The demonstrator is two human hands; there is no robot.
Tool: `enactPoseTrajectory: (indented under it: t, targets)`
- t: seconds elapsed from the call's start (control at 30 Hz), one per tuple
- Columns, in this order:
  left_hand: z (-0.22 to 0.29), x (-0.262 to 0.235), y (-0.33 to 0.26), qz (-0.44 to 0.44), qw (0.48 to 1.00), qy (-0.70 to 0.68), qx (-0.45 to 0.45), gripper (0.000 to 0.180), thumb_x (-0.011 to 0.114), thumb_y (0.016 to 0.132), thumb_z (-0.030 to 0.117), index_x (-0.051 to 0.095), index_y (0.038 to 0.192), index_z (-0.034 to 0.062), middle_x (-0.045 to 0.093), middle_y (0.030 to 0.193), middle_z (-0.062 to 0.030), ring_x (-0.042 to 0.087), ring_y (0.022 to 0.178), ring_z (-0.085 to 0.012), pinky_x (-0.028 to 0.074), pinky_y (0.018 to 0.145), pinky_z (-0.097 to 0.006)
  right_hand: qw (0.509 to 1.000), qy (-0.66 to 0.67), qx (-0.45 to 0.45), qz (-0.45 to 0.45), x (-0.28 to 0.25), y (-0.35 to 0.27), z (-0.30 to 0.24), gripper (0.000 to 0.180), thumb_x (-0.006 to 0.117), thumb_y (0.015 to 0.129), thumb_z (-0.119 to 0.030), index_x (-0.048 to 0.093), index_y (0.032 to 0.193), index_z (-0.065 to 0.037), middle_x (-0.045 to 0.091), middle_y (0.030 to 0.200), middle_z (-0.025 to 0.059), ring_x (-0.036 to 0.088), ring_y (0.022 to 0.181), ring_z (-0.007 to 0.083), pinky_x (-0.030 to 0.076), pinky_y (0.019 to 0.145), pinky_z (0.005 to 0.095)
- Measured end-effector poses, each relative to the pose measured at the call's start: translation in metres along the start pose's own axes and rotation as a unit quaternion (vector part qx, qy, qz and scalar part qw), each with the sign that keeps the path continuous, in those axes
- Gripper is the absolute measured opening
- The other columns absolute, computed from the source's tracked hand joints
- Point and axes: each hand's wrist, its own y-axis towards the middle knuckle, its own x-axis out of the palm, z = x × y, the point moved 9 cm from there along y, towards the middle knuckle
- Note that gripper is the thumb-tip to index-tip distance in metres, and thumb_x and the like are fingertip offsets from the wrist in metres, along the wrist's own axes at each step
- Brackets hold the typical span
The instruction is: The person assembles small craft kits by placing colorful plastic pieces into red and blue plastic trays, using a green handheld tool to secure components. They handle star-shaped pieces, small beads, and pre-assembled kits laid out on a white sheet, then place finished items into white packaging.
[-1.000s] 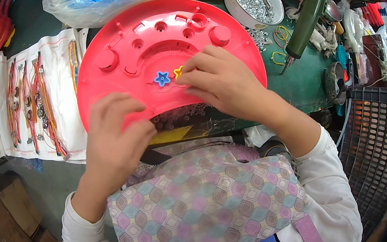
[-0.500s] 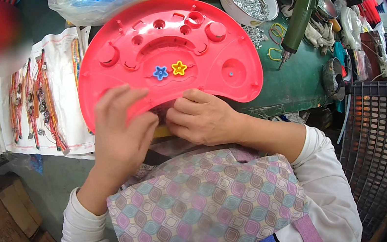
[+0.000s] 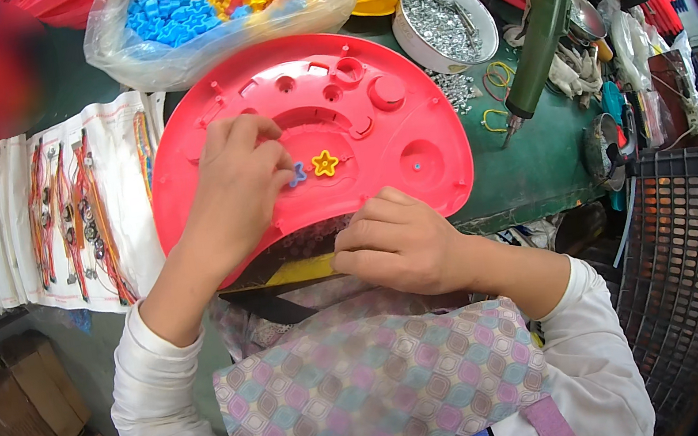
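Note:
A glossy red plastic panel (image 3: 435, 130), curved at the back and notched at the front, lies on the table before me. In its middle recess sit a yellow star-shaped piece (image 3: 324, 163) and a blue star-shaped piece (image 3: 298, 174), side by side. Over the panel's left part is my left hand (image 3: 236, 176), its fingers bent and drawn together beside the blue star, which it partly covers. What its fingertips hold, if anything, is hidden. My right hand (image 3: 401, 242) rests at the panel's front edge with curled fingers; their contents cannot be made out.
Behind the panel, a clear plastic bag (image 3: 236, 51) holds blue, yellow and red star pieces. A white bowl of screws (image 3: 445, 24) stands at back right, near a hanging green electric screwdriver (image 3: 535, 49). Wired parts (image 3: 80, 207) lie on white sheets at left; a black crate (image 3: 684, 251) stands right.
My left hand has moved forward over the panel, up to the blue star. My right hand has shifted slightly right along the front edge. The whole view has tilted, showing more of the bag.

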Motion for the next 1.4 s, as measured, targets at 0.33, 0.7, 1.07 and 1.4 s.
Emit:
enactPoseTrajectory:
  t: [0.33,0.7,1.07,1.4]
  targets:
    - [-0.002,0.002,0.006,-0.044,0.998,-0.013,-0.043,0.013,0.074,0.082,0.006,0.065,0.09,0.002,0.058,0.118,-0.0134,0.049,0.117,-0.0348,0.042,0.102,-0.044,0.964,0.173,0.198,0.024,-0.023,0.021,0.082,0.021,0.077,0.083,-0.004,0.07,0.102,-0.006,0.068,0.099,0.006,0.063,0.094,0.0277,0.05,0.086,0.0384]
    - [-0.001,0.004,0.006,-0.038,0.997,0.001,-0.062,0.013,0.075,0.08,0.004,0.066,0.089,0.0012,0.058,0.116,-0.0127,0.05,0.115,-0.0346,0.042,0.102,-0.044,0.994,0.019,0.093,-0.059,-0.004,0.035,0.111,0.013,0.08,0.079,-0.014,0.071,0.089,-0.012,0.058,0.099,0.003,0.055,0.103,0.0266,0.045,0.095,0.041]
    - [0.001,0.005,0.008,-0.036,0.996,0.028,-0.08,0.011,0.075,0.079,0.003,0.067,0.087,-0.0003,0.059,0.112,-0.0121,0.051,0.11,-0.0335,0.044,0.099,-0.044,0.99,-0.039,0.091,-0.096,0.002,0.042,0.107,0.009,0.077,0.081,-0.015,0.074,0.089,-0.013,0.06,0.101,0.0055,0.055,0.104,0.0282,0.047,0.091,0.041]
    - [-0.003,0.004,0.01,-0.019,0.996,0.027,-0.08,0.01,0.076,0.077,0.003,0.068,0.084,0.0019,0.06,0.108,-0.0112,0.052,0.108,-0.0325,0.046,0.097,-0.042,0.945,-0.078,0.213,-0.235,0.017,0.061,0.116,0.018,0.078,0.079,-0.023,0.078,0.089,-0.008,0.066,0.107,0.0124,0.06,0.106,0.0327,0.052,0.09,0.0456]
